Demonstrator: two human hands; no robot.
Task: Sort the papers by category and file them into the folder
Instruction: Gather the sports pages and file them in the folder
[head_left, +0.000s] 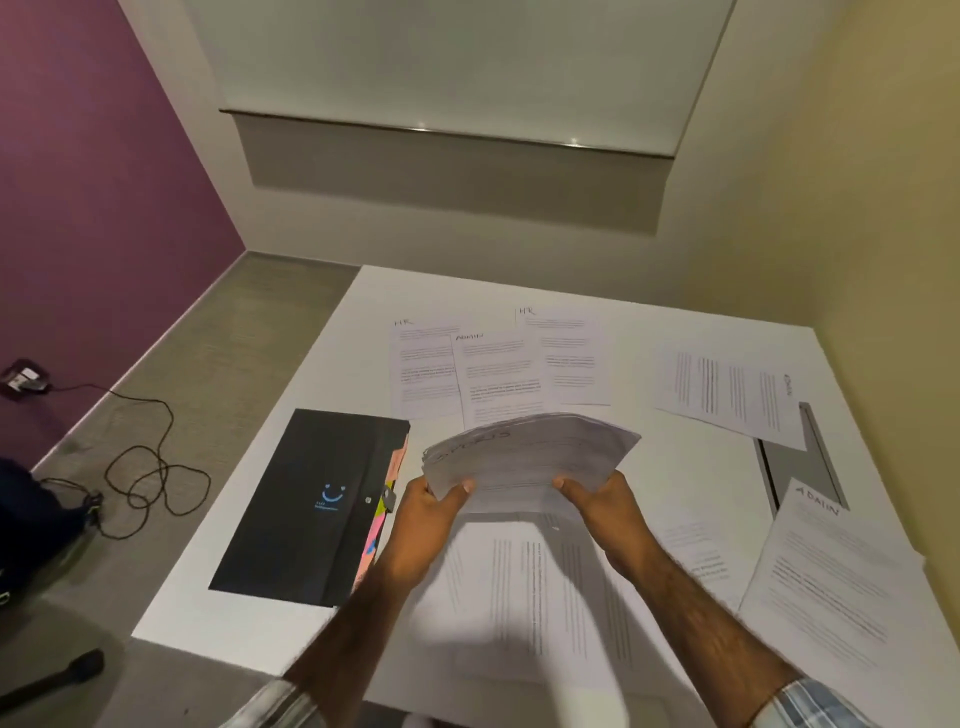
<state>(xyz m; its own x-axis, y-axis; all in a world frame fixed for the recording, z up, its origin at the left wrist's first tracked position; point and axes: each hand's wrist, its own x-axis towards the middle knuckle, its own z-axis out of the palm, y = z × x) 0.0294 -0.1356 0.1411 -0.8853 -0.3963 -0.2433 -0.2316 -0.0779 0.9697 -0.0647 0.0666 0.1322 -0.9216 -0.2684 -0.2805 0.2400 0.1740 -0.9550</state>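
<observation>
A thick stack of papers (530, 452) is held up above the white table (270, 613), its top sheet hand-lettered. My left hand (423, 519) grips its near left edge and my right hand (602, 501) grips its near right edge. A black folder (306, 509) with a blue smile logo lies shut to the left, coloured tabs showing along its right side. Loose sheets lie around: two headed HR (423, 374) (569, 358), one headed ADMIN (498, 379) between them, another ADMIN sheet (836, 577) at the near right, a printed sheet (727, 395) at the far right.
More printed pages (524, 597) lie under my forearms. A grey slot (800, 467) is set in the table at the right. On the floor to the left are a coiled black cable (150, 467), a socket (23, 376) and a dark bag (31, 514).
</observation>
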